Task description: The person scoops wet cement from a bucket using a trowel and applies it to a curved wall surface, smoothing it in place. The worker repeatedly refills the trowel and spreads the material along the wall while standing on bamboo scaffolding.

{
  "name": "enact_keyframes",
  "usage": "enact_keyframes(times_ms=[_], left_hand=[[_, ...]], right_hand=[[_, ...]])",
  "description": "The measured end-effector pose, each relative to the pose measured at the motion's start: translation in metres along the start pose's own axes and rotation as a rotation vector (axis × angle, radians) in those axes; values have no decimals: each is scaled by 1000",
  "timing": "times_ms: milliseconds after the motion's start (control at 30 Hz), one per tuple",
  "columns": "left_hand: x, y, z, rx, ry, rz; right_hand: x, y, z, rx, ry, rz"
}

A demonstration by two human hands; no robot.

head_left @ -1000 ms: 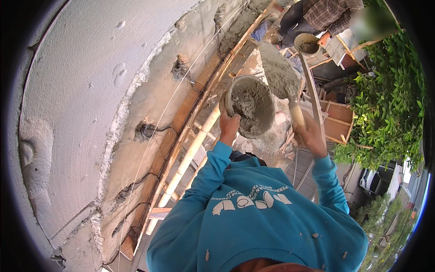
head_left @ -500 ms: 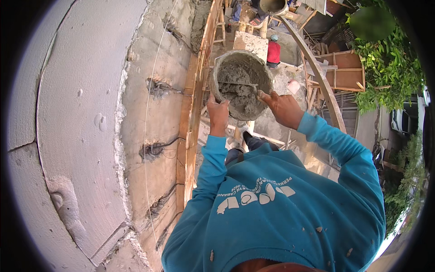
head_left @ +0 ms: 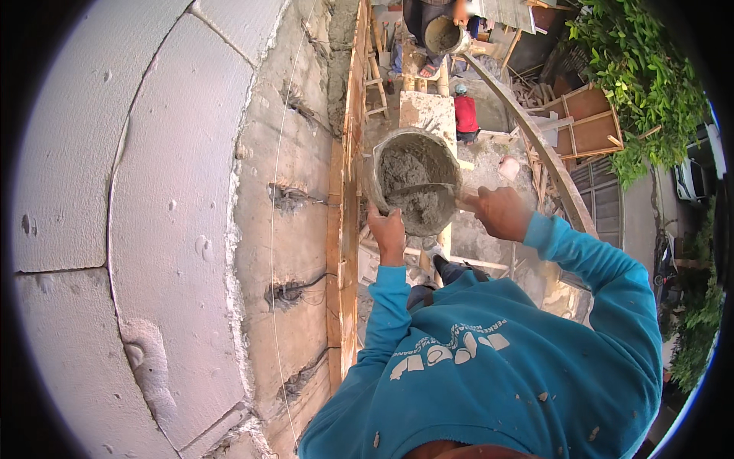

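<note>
A round bucket holds wet grey mortar in front of my body. My left hand grips the bucket's near left rim, thumb over the edge and the other fingers mostly hidden. On the right, my right hand is closed around the handle of a trowel. Its blade lies across the bucket's mouth, edge toward me, against the mortar.
A rough concrete wall with wooden boards and a taut string runs along the left, beside pale blocks. A bamboo pole slants at right. Below, a person in red crouches; another bucket stands beyond, near another person.
The trowel has turned, its blade now showing broader across the mortar, and my right hand has shifted outward from the bucket. My left hand stays on the rim. The whole view has shifted slightly.
</note>
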State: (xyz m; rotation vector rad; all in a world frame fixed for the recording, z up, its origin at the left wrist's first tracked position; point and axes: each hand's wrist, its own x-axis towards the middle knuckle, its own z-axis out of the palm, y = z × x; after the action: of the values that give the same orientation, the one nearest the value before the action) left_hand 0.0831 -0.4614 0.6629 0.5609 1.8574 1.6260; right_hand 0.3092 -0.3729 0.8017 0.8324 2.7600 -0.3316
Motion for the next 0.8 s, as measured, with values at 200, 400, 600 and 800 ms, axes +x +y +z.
enact_keyframes(times_ms=[200, 400, 600, 800], left_hand=[[-3, 8, 15, 54, -43, 123], [-26, 47, 10, 63, -123, 63], [-16, 67, -23, -205, -350, -62], [14, 45, -37, -153, -352, 45]], right_hand=[[11, 26, -6, 37, -34, 222], [-2, 64, -13, 530, -450, 143], [-39, 31, 5, 1013, -403, 275], [-24, 5, 70, 1167, -83, 56]])
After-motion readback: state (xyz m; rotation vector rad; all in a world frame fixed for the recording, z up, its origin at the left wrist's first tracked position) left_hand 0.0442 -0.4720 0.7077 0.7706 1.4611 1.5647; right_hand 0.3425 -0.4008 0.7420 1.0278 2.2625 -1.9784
